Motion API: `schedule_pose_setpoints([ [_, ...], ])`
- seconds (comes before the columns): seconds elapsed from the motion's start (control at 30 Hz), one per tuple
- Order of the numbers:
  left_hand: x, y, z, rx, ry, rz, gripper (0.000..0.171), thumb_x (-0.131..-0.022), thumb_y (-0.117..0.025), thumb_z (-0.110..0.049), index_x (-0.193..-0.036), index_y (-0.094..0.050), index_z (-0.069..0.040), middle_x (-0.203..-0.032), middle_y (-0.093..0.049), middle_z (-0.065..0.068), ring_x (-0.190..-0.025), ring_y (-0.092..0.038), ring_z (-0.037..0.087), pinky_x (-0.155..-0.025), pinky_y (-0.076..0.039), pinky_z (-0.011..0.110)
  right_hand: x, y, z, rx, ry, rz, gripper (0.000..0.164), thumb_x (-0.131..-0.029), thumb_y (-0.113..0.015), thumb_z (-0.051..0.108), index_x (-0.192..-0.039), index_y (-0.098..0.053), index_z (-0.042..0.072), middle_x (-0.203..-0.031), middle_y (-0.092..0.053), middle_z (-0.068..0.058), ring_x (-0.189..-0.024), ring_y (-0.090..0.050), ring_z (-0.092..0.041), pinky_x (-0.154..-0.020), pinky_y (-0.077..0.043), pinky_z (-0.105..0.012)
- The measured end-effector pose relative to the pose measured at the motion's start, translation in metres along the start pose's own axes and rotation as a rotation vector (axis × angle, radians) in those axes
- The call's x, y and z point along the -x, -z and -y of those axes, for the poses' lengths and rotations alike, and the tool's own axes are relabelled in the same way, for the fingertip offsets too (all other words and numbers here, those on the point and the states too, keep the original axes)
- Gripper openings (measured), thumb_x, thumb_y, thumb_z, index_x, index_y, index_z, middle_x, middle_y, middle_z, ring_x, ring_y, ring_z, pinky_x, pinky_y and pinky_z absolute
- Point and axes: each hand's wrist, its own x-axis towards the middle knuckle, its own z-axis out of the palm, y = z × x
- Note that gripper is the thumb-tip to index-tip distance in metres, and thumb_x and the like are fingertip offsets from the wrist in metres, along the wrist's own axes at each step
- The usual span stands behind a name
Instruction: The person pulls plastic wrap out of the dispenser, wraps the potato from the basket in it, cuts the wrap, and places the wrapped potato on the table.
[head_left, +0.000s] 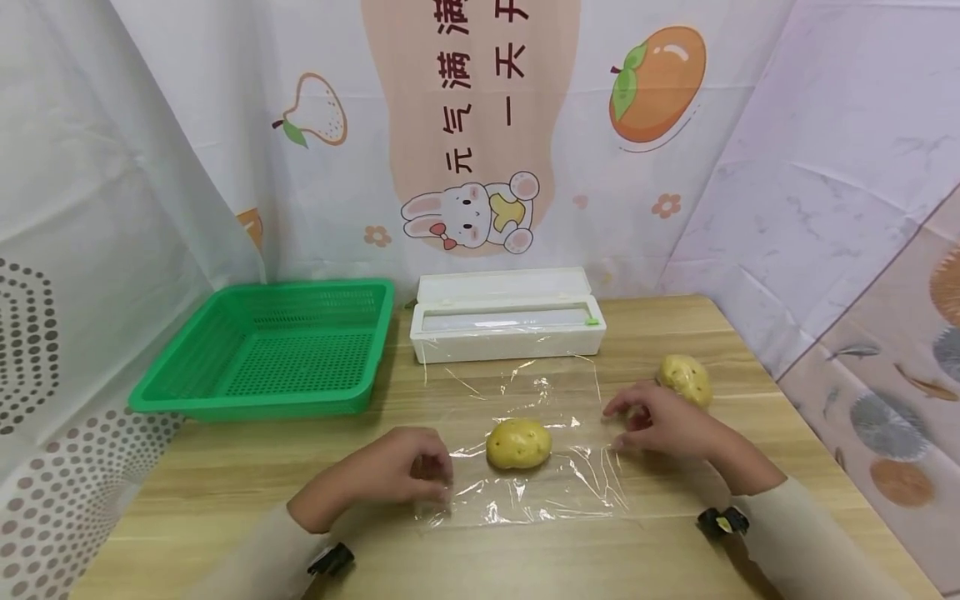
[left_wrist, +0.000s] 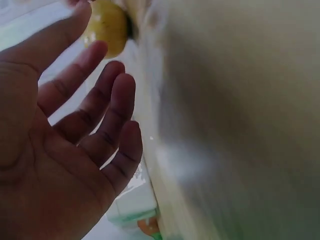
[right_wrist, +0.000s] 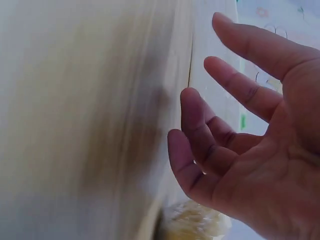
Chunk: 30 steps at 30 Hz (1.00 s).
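Observation:
A yellow potato [head_left: 518, 443] lies on a sheet of clear cling film [head_left: 491, 510] spread over the table. At the film's left edge is my left hand [head_left: 401, 468]; its fingers are loosely bent, with nothing held in the left wrist view. My right hand [head_left: 663, 425] hovers by the right edge, fingers relaxed and apart, the palm bare in the right wrist view. Just behind it sits a second potato [head_left: 686, 380], which looks shiny and film-covered in the right wrist view. Whether either hand's fingertips touch the film cannot be told.
A white cling film box [head_left: 510, 344] with its lid raised stands at the back, and the film runs out from its front. To the left is a green plastic basket [head_left: 251, 408]. Printed curtains [head_left: 315, 208] hang behind and beside the wooden table [head_left: 247, 492].

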Motion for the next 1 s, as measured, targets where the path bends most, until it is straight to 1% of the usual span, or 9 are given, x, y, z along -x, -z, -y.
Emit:
schedule_pose_setpoints([
  [0.07, 0.006, 0.0, -0.001, -0.015, -0.02, 0.037, 0.022, -0.081, -0.088, -0.038, -0.093, -0.075, -0.025, -0.088, -0.066, -0.009, -0.082, -0.059, 0.008, -0.075, -0.052, 0.023, 0.008, -0.001, 0.007, 0.041, 0.046, -0.006, 0.037, -0.081, -0.09, 0.029, -0.112, -0.074, 0.016, -0.1, -0.067, -0.001, -0.083, -0.061, -0.014, -0.072, -0.054, -0.026],
  [0.13, 0.011, -0.001, -0.003, -0.017, -0.024, 0.067, 0.026, -0.077, -0.091, -0.039, -0.091, -0.075, -0.025, -0.086, -0.065, -0.007, -0.079, -0.057, 0.007, -0.071, -0.051, 0.02, 0.015, -0.004, 0.015, 0.068, 0.084, 0.007, 0.033, -0.08, -0.091, 0.029, -0.107, -0.073, 0.02, -0.098, -0.066, 0.002, -0.086, -0.061, -0.014, -0.074, -0.054, -0.028],
  [0.23, 0.015, -0.003, -0.005, -0.015, -0.01, 0.094, 0.03, -0.072, -0.094, -0.039, -0.089, -0.073, -0.025, -0.084, -0.063, -0.005, -0.076, -0.057, 0.007, -0.068, -0.05, 0.019, 0.023, -0.012, 0.027, 0.08, 0.153, 0.058, 0.029, -0.079, -0.091, 0.032, -0.1, -0.073, 0.027, -0.094, -0.065, 0.007, -0.086, -0.06, -0.011, -0.075, -0.053, -0.028],
  [0.37, 0.018, -0.006, -0.004, -0.026, 0.018, 0.13, 0.032, -0.069, -0.096, -0.037, -0.086, -0.07, -0.027, -0.081, -0.06, -0.008, -0.074, -0.055, 0.004, -0.067, -0.05, 0.019, 0.031, -0.022, 0.039, 0.039, 0.212, 0.143, 0.031, -0.076, -0.092, 0.037, -0.099, -0.073, 0.029, -0.091, -0.065, 0.009, -0.083, -0.06, -0.009, -0.074, -0.053, -0.025],
  [0.47, 0.019, -0.009, -0.001, -0.057, 0.018, 0.146, 0.032, -0.069, -0.096, -0.034, -0.083, -0.068, -0.027, -0.079, -0.057, -0.01, -0.073, -0.053, 0.001, -0.066, -0.049, 0.018, 0.034, -0.028, 0.042, 0.01, 0.211, 0.196, 0.034, -0.073, -0.094, 0.033, -0.098, -0.071, 0.028, -0.089, -0.065, 0.009, -0.081, -0.06, -0.007, -0.072, -0.053, -0.024],
  [0.63, 0.021, -0.01, 0.0, -0.11, -0.006, 0.137, 0.025, -0.072, -0.093, -0.027, -0.078, -0.068, -0.028, -0.078, -0.057, -0.015, -0.071, -0.052, -0.002, -0.065, -0.047, 0.017, 0.035, -0.034, 0.043, 0.047, 0.204, 0.233, 0.03, -0.072, -0.092, 0.022, -0.089, -0.069, 0.028, -0.085, -0.061, 0.01, -0.078, -0.057, -0.003, -0.069, -0.05, -0.021],
  [0.77, 0.022, -0.01, 0.001, -0.132, -0.044, 0.126, 0.019, -0.077, -0.086, -0.02, -0.076, -0.07, -0.031, -0.079, -0.058, -0.017, -0.072, -0.052, -0.003, -0.065, -0.048, 0.017, 0.033, -0.035, 0.042, 0.062, 0.263, 0.23, 0.027, -0.075, -0.088, 0.012, -0.082, -0.068, 0.029, -0.084, -0.061, 0.012, -0.077, -0.058, -0.002, -0.068, -0.052, -0.021],
  [0.87, 0.024, -0.006, 0.002, -0.139, -0.08, 0.116, 0.016, -0.08, -0.081, -0.018, -0.079, -0.072, -0.03, -0.081, -0.059, -0.02, -0.073, -0.053, -0.003, -0.067, -0.048, 0.016, 0.033, -0.035, 0.042, 0.067, 0.311, 0.217, 0.027, -0.078, -0.085, 0.009, -0.083, -0.068, 0.029, -0.086, -0.061, 0.015, -0.079, -0.06, 0.0, -0.069, -0.054, -0.021],
  [1.0, 0.026, 0.003, -0.002, -0.131, -0.109, 0.091, 0.014, -0.086, -0.079, -0.018, -0.083, -0.072, -0.03, -0.084, -0.06, -0.024, -0.077, -0.057, -0.002, -0.074, -0.05, 0.018, 0.032, -0.029, 0.044, 0.073, 0.344, 0.195, 0.023, -0.081, -0.083, 0.01, -0.086, -0.07, 0.028, -0.089, -0.063, 0.017, -0.081, -0.061, 0.001, -0.072, -0.055, -0.022],
])
